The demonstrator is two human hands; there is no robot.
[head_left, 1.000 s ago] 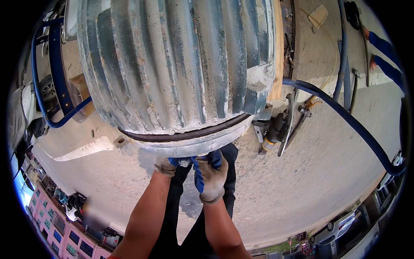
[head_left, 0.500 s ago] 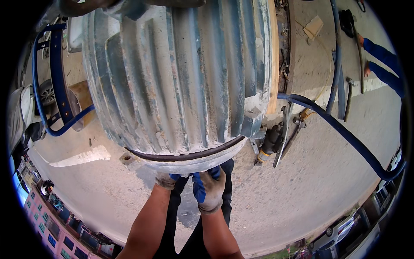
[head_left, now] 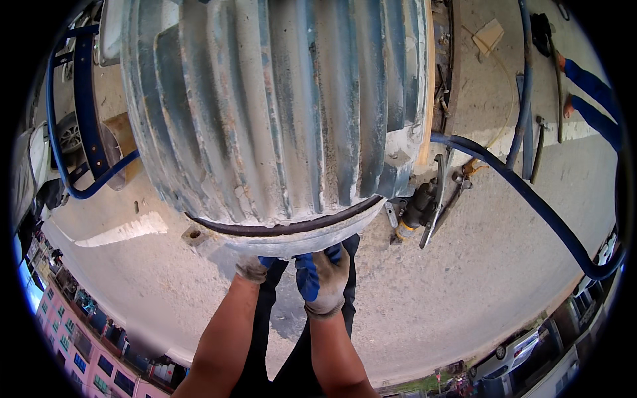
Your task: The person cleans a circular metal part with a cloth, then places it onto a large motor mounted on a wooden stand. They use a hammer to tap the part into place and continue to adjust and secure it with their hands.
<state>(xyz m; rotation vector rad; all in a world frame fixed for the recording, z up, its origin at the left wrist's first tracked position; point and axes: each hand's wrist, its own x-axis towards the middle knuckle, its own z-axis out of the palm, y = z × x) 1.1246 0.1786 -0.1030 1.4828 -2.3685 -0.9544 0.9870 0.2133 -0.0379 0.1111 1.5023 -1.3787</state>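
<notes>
A large ribbed motor housing (head_left: 285, 119), grey with worn blue-green paint, fills the upper middle. Along its near end runs a pale end cover (head_left: 292, 247), with a dark gap between the two. My left hand (head_left: 252, 268), in a grey and blue work glove, reaches against the lower edge of this cover; its fingers are hidden behind the rim. Beside it, my right hand (head_left: 325, 282), gloved alike, is closed with the fingers curled up at the cover's outer face. Whatever it grips there is out of sight.
Right of the housing lie a black hydraulic jack (head_left: 417, 215) and long-handled tools (head_left: 441, 199). A blue tubular frame (head_left: 537, 199) curves around them; another blue frame (head_left: 86, 113) stands left. A hammer (head_left: 539, 146) lies farther right, near another person's blue-clad legs (head_left: 594, 106).
The housing and cover sit slightly higher in the picture. Both hands stay at the cover's edge, with only a slight shift upward of the right one.
</notes>
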